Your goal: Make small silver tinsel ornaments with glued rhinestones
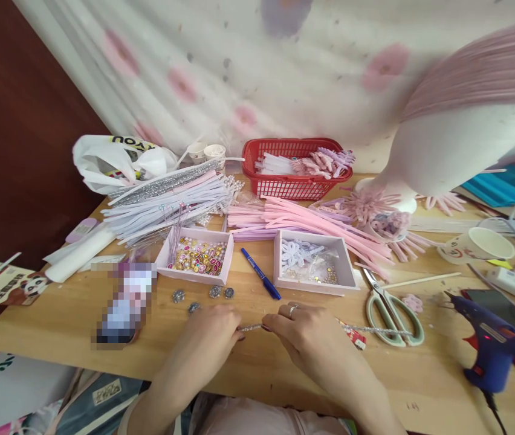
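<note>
A silvery glittery stem [252, 327] stretches between my two hands near the table's front edge, its far end running right over the scissors [388, 311]. My left hand [214, 332] pinches one end, fingers curled. My right hand [300, 329], with a ring on one finger, is closed on the stem a short way to the right. Several small dark silver coils [214, 292] lie just beyond my left hand. Beyond my hands are a blue pen [261, 273], a box of beads and gems [194, 275] and a box of white pieces [316, 287].
Bundles of white stems [171, 208] and pink stems [303, 223] lie behind the boxes, before a red basket [287, 187]. At the right are a blue glue gun [488, 338], a paper cup [488, 244] and a white mannequin head [448, 145]. A phone [128, 302] lies left.
</note>
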Demonstrator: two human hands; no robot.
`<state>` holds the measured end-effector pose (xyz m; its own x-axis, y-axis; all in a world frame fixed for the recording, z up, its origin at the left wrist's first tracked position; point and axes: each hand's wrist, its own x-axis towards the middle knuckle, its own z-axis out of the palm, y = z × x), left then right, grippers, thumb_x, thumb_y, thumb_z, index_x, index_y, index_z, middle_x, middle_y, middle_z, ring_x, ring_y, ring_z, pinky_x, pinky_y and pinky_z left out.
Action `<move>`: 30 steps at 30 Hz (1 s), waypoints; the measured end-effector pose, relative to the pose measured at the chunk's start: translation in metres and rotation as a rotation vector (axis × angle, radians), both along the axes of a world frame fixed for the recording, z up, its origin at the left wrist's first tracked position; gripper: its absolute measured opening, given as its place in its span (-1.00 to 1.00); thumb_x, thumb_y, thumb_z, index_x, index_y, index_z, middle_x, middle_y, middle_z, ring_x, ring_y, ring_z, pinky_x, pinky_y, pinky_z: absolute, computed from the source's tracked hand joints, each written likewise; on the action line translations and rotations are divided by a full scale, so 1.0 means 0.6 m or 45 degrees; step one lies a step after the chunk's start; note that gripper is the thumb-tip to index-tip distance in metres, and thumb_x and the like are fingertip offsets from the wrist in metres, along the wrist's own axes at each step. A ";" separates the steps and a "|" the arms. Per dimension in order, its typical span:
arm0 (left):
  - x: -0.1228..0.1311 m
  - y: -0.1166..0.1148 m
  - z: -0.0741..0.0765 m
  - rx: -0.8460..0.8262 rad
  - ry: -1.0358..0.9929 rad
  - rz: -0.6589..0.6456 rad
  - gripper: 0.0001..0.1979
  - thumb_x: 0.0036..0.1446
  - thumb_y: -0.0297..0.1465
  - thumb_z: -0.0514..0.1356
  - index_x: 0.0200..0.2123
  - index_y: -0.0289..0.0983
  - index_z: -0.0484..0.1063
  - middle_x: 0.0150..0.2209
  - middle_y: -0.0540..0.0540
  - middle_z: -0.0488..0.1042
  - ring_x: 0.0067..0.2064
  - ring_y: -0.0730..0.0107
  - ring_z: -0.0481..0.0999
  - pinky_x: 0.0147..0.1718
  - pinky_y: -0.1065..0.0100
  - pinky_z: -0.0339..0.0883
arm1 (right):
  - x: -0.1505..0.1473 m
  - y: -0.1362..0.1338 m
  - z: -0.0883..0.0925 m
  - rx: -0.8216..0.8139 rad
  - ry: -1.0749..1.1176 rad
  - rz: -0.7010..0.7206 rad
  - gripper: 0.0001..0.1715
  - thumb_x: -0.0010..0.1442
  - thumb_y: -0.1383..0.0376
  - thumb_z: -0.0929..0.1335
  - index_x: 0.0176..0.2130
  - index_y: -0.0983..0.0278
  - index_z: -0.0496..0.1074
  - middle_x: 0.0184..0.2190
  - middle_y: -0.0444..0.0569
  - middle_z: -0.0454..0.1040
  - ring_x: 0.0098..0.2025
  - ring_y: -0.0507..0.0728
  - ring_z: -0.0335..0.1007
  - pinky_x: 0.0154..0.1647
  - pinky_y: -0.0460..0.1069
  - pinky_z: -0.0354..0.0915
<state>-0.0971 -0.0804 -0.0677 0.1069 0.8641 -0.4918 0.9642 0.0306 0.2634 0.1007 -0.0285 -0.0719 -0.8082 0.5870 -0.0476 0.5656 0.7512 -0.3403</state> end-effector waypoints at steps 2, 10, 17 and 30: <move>0.002 0.000 0.004 0.017 0.025 0.001 -0.80 0.25 -0.45 0.11 -0.31 -0.27 0.55 -0.23 -0.23 0.61 -0.18 0.02 0.62 -0.25 0.20 0.40 | -0.001 0.000 0.002 -0.016 -0.032 -0.005 -0.70 0.21 0.60 0.30 -0.26 0.25 0.51 -0.42 -0.09 0.53 -0.43 0.05 0.42 -0.46 -0.04 -0.03; 0.021 0.017 0.025 -0.041 0.165 -0.046 -0.70 0.18 -0.62 0.04 -0.27 -0.31 0.58 -0.25 -0.32 0.64 -0.19 -0.01 0.66 -0.26 0.19 0.44 | -0.010 0.001 0.019 -0.003 -0.151 0.005 -0.67 0.16 0.62 0.31 -0.30 0.23 0.50 -0.44 -0.07 0.55 -0.43 0.12 0.47 -0.48 0.01 -0.12; 0.041 0.026 0.020 -0.028 0.308 -0.064 -0.68 0.09 -0.74 0.08 -0.32 -0.37 0.61 -0.34 -0.41 0.62 -0.28 -0.05 0.67 -0.34 0.18 0.48 | -0.016 0.004 0.024 -0.077 -0.219 -0.033 -0.61 0.17 0.64 0.27 -0.28 0.23 0.52 -0.44 -0.06 0.56 -0.41 0.15 0.49 -0.48 -0.01 -0.09; -0.003 0.026 0.020 0.129 -0.074 -0.184 -0.72 0.20 -0.50 0.08 -0.46 -0.26 0.56 -0.38 -0.21 0.64 -0.27 -0.01 0.65 -0.31 0.15 0.45 | 0.005 0.022 0.026 -0.127 -0.177 -0.151 -0.68 0.28 0.55 0.31 -0.14 0.20 0.52 -0.44 -0.07 0.57 -0.41 0.17 0.52 -0.46 -0.03 0.02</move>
